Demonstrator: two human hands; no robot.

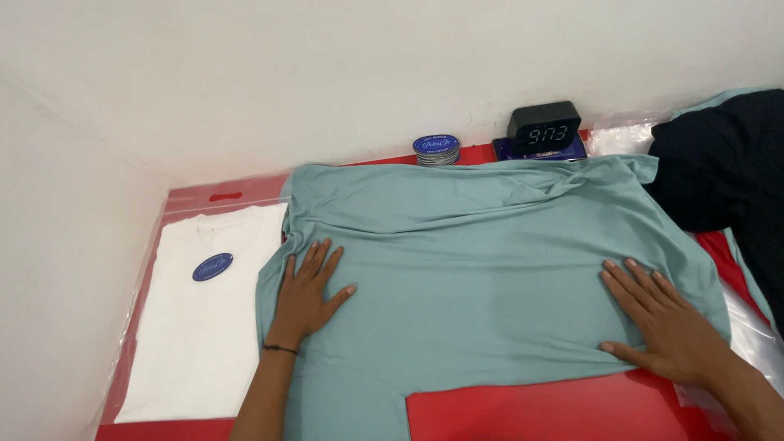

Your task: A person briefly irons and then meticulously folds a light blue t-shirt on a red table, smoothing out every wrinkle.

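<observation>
Left hand (306,294) flat on the left part of a sage-green T-shirt (482,278), fingers spread wide, gripping nothing; thin dark band at the wrist. Right hand (665,322) likewise flat and splayed at the garment's lower right edge, holding nothing, only pressing. Shirt spread across the centre of the frame on a red table (531,412), folds bunched along its upper edge and a rumple under the right palm. Left edge overlapping a bagged white T-shirt (200,327) at lower left, blue oval sticker (212,267) on the bag. Stack of round blue stickers (437,149) and a small black digital clock (543,127) at upper centre, just beyond the upper edge of the shirt. Dark garment (727,163) at upper right, touching the shirt. Risks, as judged: creases set in by pressure over the bunched cloth; bag dragged by the overlapping edge; clock or sticker stack nudged by any upward sweep.
</observation>
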